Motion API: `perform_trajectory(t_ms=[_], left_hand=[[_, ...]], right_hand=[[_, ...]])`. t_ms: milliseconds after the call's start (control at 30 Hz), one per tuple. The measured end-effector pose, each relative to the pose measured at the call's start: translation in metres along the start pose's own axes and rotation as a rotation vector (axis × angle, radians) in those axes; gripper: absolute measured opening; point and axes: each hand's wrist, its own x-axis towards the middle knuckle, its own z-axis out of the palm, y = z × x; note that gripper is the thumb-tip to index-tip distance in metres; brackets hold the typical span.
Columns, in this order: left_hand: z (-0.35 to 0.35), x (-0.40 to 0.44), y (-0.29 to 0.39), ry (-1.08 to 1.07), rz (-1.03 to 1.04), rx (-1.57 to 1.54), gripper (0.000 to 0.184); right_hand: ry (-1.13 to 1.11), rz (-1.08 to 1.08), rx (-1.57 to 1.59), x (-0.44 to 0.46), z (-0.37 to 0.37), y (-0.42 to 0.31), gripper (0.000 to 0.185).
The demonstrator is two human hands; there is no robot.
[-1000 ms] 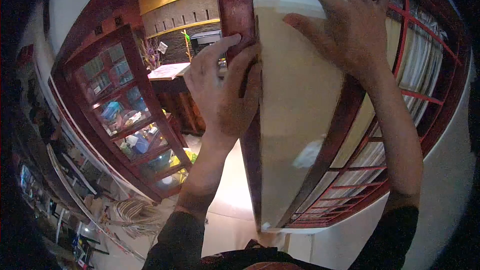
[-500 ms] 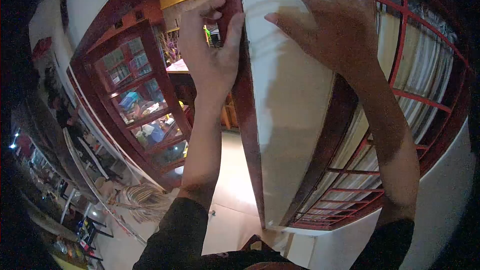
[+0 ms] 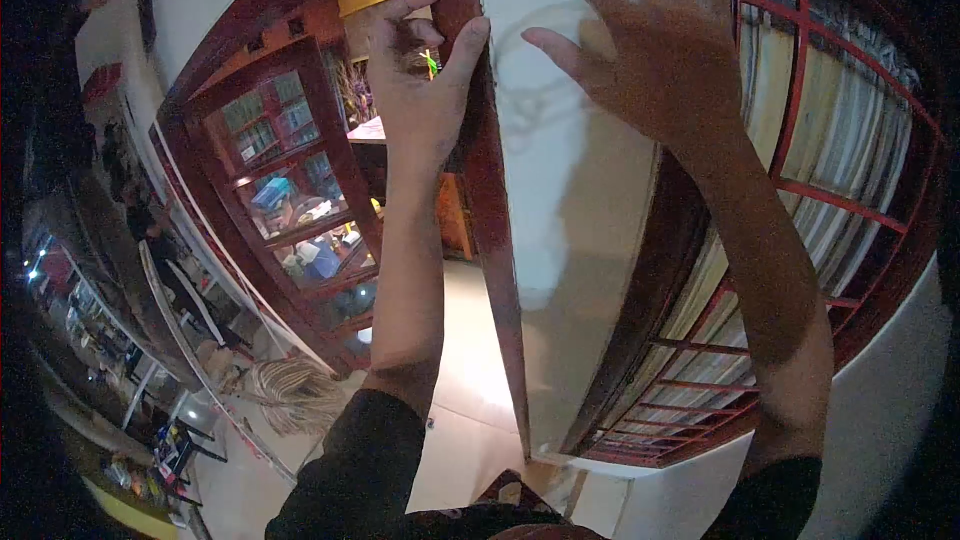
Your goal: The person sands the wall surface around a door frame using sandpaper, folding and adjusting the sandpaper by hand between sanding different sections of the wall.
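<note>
My left hand [image 3: 425,75] is raised in front of the dark red door frame [image 3: 480,140], its thumb apart from bent fingers and nothing visible between them. The thumb tip overlaps the frame's edge; I cannot tell whether it touches. To the right, my right hand [image 3: 660,60] is spread before a white wall strip [image 3: 560,200], fingers pointing up and partly cut off by the top of the view. Contact with the wall cannot be made out. Shadows and a faint looped outline show on the wall between the hands.
A red-framed glass door [image 3: 290,170] stands at left, with cluttered items seen through its panes. At right is a red-barred window [image 3: 830,130] with pale curtains. A coiled bundle of rope-like strands [image 3: 295,395] lies on the floor, lower left.
The view has shifted slightly, so the glass door sits a little further right. My left fingers spread a bit more above the thumb; my right hand stays spread near the wall.
</note>
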Motion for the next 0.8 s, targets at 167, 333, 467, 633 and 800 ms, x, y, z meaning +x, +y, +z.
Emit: perform_trajectory(t_ms=[167, 333, 467, 633, 800], left_hand=[[0.007, 0.002, -0.011, 0.095, 0.162, 0.043, 0.039], [0.001, 0.014, -0.005, 0.024, -0.036, -0.016, 0.038], [-0.005, 0.022, -0.008, -0.067, -0.085, -0.048, 0.039], [-0.003, 0.016, 0.008, -0.058, -0.15, -0.036, 0.039], [-0.003, 0.017, -0.003, -0.041, -0.143, -0.041, 0.037]], right_hand=[[0.019, 0.019, 0.084, -0.001, 0.001, -0.003, 0.076], [0.026, -0.008, -0.012, -0.002, 0.001, 0.0, 0.074], [0.027, 0.0, -0.029, -0.002, 0.002, 0.0, 0.073], [0.062, -0.006, 0.06, -0.004, 0.004, 0.002, 0.074], [0.08, -0.003, 0.067, -0.004, 0.005, 0.003, 0.072]])
